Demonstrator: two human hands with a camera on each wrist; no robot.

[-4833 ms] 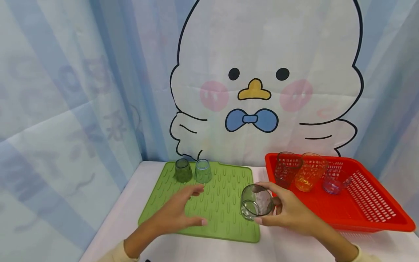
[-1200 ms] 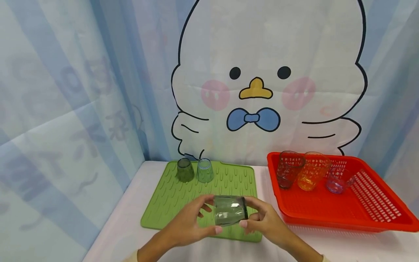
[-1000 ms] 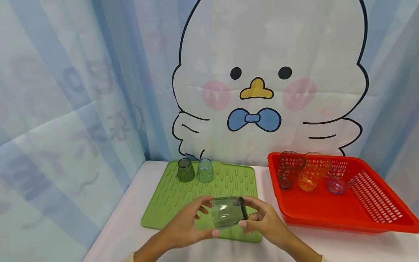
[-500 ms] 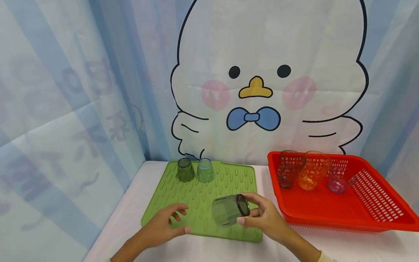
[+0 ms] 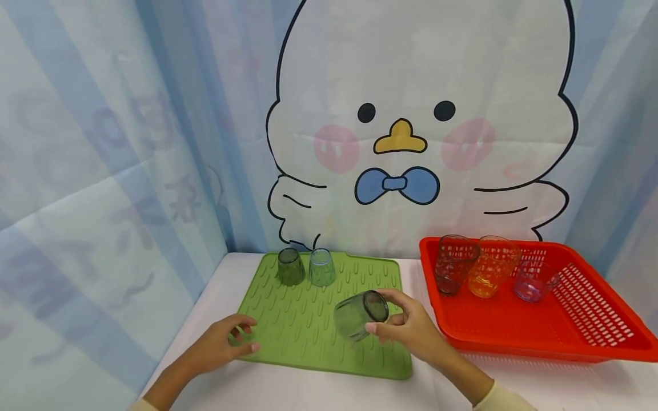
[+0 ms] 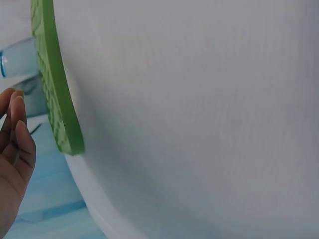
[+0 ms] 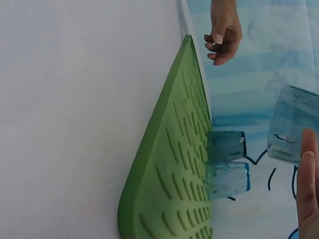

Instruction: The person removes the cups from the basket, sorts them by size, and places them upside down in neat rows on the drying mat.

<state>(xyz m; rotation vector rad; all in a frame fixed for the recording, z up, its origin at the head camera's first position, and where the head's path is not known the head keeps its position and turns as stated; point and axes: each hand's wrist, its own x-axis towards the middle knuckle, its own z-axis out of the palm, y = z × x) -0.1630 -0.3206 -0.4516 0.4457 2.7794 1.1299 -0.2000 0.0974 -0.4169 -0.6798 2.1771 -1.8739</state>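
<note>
A smoky grey-green drinking glass point(image 5: 354, 317) is gripped near its thick base by my right hand point(image 5: 411, 328). It hangs tilted above the green drying mat point(image 5: 308, 342), base up to the right and mouth down to the left. In the right wrist view the glass point(image 7: 294, 124) is partly cut off by the frame edge. My left hand point(image 5: 218, 345) holds nothing, with loosely bent fingers at the mat's left edge. A dark green glass point(image 5: 291, 267) and a pale blue-green glass point(image 5: 322, 268) stand upside down, side by side, at the mat's far left.
A red plastic basket point(image 5: 529, 345) stands on the right of the white-covered table point(image 5: 288, 394). Inside lean a dark glass point(image 5: 452, 268), an orange glass point(image 5: 488, 274) and a small purple cup point(image 5: 532, 285). Curtains point(image 5: 103, 200) with a cartoon bird close off the back and left.
The glass was held mouth-up by my right hand, then turned sideways between both hands. My left hand let go and moved left, while my right tilts the glass further base-up.
</note>
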